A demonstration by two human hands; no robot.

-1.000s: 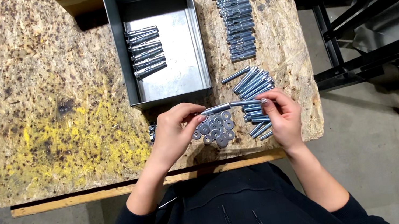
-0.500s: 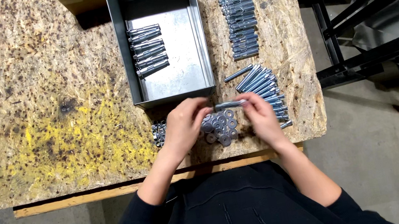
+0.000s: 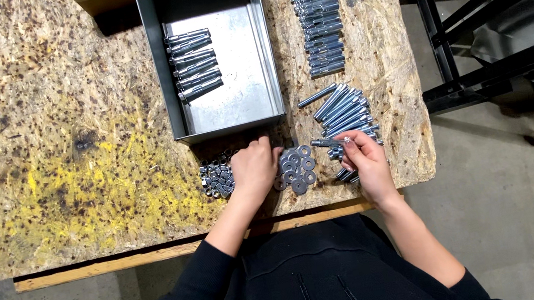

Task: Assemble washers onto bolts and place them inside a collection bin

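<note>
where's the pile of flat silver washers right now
In the head view, the flat silver washers lie near the board's front edge, between the left hand and right hand, just before the grey metal bin.

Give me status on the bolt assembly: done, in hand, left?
Done: a row of about eight bolts in the metal bin. In hand: right hand holds one bolt; left hand rests between the nuts and washers. Left: the loose bolt pile and the sleeve row look untouched.
</note>
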